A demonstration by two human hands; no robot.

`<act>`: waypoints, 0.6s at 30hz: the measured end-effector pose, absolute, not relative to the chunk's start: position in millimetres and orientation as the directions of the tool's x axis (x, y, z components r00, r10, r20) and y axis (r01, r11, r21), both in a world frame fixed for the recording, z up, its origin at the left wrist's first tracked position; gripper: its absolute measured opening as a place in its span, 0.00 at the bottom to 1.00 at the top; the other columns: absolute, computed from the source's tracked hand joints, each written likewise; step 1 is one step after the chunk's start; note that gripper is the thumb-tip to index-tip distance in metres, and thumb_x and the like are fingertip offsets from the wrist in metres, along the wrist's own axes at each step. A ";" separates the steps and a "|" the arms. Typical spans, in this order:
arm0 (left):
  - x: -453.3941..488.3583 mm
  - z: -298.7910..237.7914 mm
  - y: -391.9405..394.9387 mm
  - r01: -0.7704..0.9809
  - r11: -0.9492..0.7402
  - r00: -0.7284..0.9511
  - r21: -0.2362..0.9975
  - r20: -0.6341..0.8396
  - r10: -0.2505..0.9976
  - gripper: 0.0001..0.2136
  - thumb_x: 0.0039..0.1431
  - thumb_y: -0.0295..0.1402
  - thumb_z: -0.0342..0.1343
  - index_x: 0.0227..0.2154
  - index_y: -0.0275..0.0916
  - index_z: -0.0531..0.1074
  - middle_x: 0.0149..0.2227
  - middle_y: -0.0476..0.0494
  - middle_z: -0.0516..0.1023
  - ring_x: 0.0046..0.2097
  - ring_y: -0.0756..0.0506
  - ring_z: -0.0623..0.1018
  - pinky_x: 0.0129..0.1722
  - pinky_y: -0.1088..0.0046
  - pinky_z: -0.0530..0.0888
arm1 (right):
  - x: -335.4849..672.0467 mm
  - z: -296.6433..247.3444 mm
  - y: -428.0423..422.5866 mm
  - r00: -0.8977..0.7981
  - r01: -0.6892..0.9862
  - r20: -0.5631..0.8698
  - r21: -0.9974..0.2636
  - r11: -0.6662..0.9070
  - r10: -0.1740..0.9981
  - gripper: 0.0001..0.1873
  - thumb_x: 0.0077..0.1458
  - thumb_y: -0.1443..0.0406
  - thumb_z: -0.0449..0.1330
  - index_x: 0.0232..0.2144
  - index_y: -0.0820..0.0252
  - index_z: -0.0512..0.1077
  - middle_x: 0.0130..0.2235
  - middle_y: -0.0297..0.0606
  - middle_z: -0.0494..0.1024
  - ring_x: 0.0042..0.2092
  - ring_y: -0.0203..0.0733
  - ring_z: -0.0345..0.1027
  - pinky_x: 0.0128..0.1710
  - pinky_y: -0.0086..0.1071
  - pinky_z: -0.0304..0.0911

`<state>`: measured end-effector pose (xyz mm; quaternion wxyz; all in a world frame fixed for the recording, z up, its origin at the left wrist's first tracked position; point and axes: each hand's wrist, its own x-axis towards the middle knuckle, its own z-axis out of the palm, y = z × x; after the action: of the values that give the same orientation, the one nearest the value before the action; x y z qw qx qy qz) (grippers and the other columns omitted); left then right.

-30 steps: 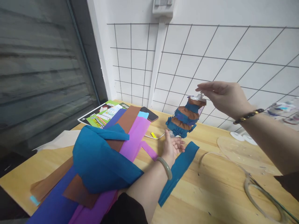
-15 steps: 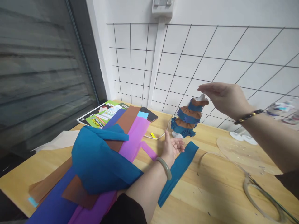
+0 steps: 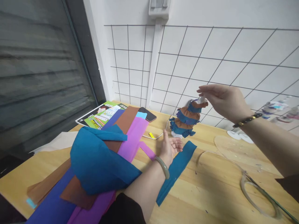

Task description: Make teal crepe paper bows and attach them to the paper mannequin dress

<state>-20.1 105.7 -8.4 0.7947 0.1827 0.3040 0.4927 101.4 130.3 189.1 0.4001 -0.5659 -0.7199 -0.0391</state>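
A small cone figure [image 3: 187,119] dressed in teal and brown fringed paper layers stands near the wall on the wooden table [image 3: 210,193]. My right hand [image 3: 224,101] pinches the white tip at its top. My left hand [image 3: 170,147] rests on the table in front of the figure, palm up and fingers loosely apart, holding nothing. A teal paper strip [image 3: 177,169] lies just right of that hand.
Folded teal, brown, purple and blue paper sheets [image 3: 100,161] lie at the left, over a printed booklet [image 3: 100,114]. A phone [image 3: 147,114] and a white cable [image 3: 156,136] lie near the wall. A clear disc [image 3: 238,152] and a ring [image 3: 259,196] sit at the right.
My right hand has carried the paper figure a little to the right, toward the wall, and set it more upright. My left hand has stayed where it was.
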 end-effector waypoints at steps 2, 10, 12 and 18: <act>-20.4 -7.9 105.4 -0.668 0.450 0.332 0.593 -0.304 0.893 0.38 0.53 0.59 0.31 0.32 0.25 0.71 0.28 0.32 0.73 0.23 0.48 0.71 0.24 0.72 0.66 | 103.0 187.9 129.0 -0.047 0.843 0.617 -0.398 0.363 0.786 0.12 0.54 0.67 0.53 0.40 0.58 0.73 0.40 0.37 0.78 0.42 0.37 0.70 0.42 0.33 0.63; -20.5 -7.7 104.4 -0.666 0.432 0.326 0.607 -0.284 0.902 0.38 0.52 0.59 0.32 0.32 0.24 0.70 0.26 0.34 0.72 0.23 0.48 0.70 0.24 0.73 0.66 | 105.1 189.4 125.2 -0.047 0.838 0.612 -0.406 0.364 0.790 0.14 0.55 0.66 0.53 0.41 0.62 0.73 0.35 0.39 0.78 0.39 0.37 0.70 0.41 0.36 0.62; -20.3 -7.3 104.3 -0.660 0.429 0.320 0.617 -0.285 0.903 0.38 0.53 0.59 0.32 0.33 0.25 0.70 0.27 0.34 0.72 0.24 0.48 0.70 0.24 0.72 0.66 | 105.2 190.4 124.8 -0.038 0.843 0.617 -0.403 0.357 0.786 0.14 0.55 0.66 0.53 0.42 0.63 0.73 0.33 0.39 0.78 0.38 0.36 0.69 0.40 0.37 0.61; -20.6 -6.6 103.8 -0.656 0.423 0.312 0.625 -0.286 0.906 0.38 0.53 0.59 0.31 0.33 0.25 0.70 0.27 0.35 0.72 0.24 0.48 0.71 0.24 0.72 0.66 | 105.4 190.9 124.1 -0.004 0.855 0.617 -0.406 0.323 0.787 0.16 0.54 0.63 0.53 0.42 0.63 0.73 0.33 0.39 0.78 0.36 0.34 0.69 0.37 0.34 0.61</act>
<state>-20.6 103.8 -6.6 0.7845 0.2014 0.3101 0.4979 105.4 124.1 190.9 0.4012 -0.5804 -0.7074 -0.0424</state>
